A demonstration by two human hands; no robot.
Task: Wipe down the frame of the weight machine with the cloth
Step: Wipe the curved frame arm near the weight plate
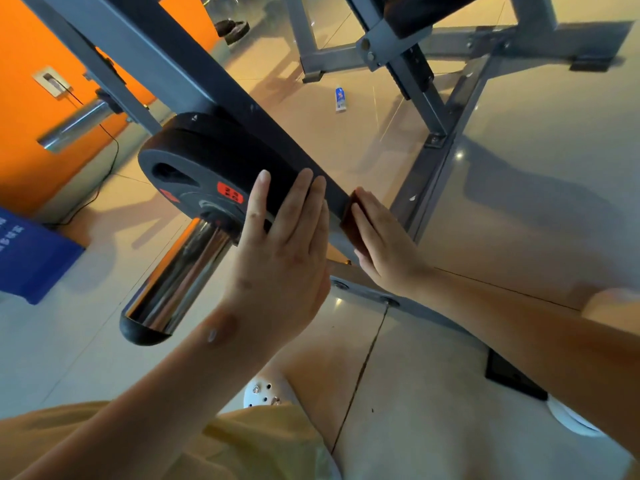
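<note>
Cloth (348, 225) pressed on frame (284, 133) under flat, straight-fingered right hand (384, 244). Left hand (284, 251) flat too, grasping nothing, against weight plate (194, 161).

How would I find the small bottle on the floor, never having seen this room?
Start at the dark slanted frame bar carrying the black weight plate. Beyond it, the bottle sits on the floor. It alone is white and blue; nearby machine legs are grey.

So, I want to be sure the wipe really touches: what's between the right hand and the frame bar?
The dark brown cloth. The head view shows the right hand pressing it flat with straight fingers against the dark frame bar.
</note>
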